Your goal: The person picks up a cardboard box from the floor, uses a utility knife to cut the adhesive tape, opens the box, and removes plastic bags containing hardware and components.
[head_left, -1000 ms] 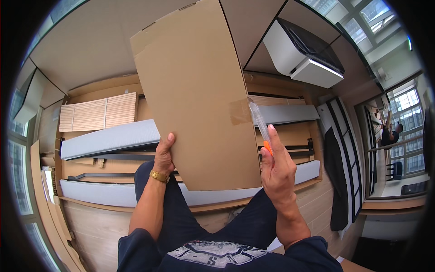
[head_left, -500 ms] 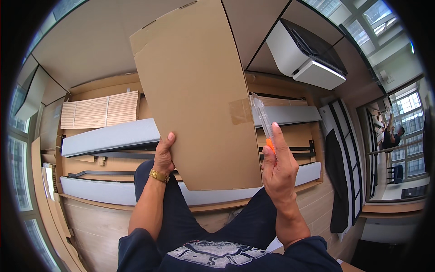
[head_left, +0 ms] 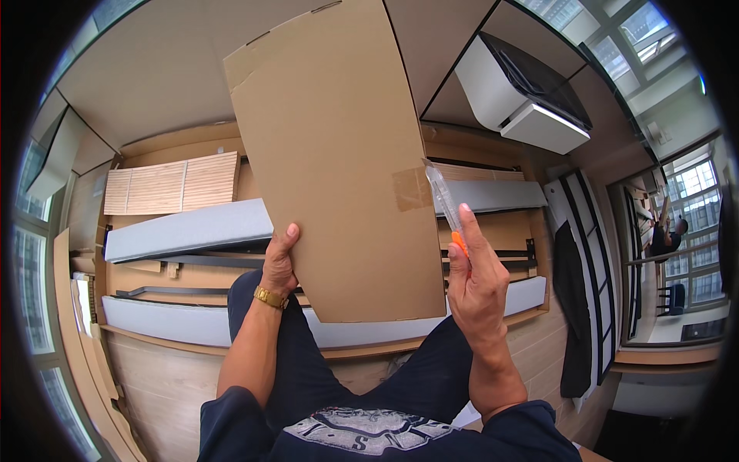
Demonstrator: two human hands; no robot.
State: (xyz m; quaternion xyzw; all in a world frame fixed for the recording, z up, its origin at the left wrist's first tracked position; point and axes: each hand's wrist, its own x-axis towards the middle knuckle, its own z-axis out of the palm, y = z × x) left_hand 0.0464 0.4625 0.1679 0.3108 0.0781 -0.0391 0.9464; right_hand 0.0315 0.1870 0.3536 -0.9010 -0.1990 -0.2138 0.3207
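A flat brown cardboard box (head_left: 331, 146) stands tilted in front of me, its large face toward me. My left hand (head_left: 280, 260) grips the box's lower left edge, thumb on the face and fingers hidden behind. In my right hand (head_left: 479, 281) is a utility knife (head_left: 449, 204) with a clear body and an orange slider. Its tip is at the box's right edge, beside a strip of brown tape (head_left: 412, 189) that wraps over that edge. Whether the blade is in the tape cannot be made out.
Behind the box lies a large open carton (head_left: 323, 353) holding grey padded rails (head_left: 185, 231), a strapped bundle of wooden slats (head_left: 173, 183) and black metal bars (head_left: 177, 292). A white and black cabinet (head_left: 523, 92) stands far right. Black-and-white panels (head_left: 589, 269) lie right; cardboard pieces (head_left: 81, 331) lean left.
The knife and my right hand have shifted slightly, with the tip now closer to the tape at the edge. The box has tilted a little to the right. My left hand keeps its hold.
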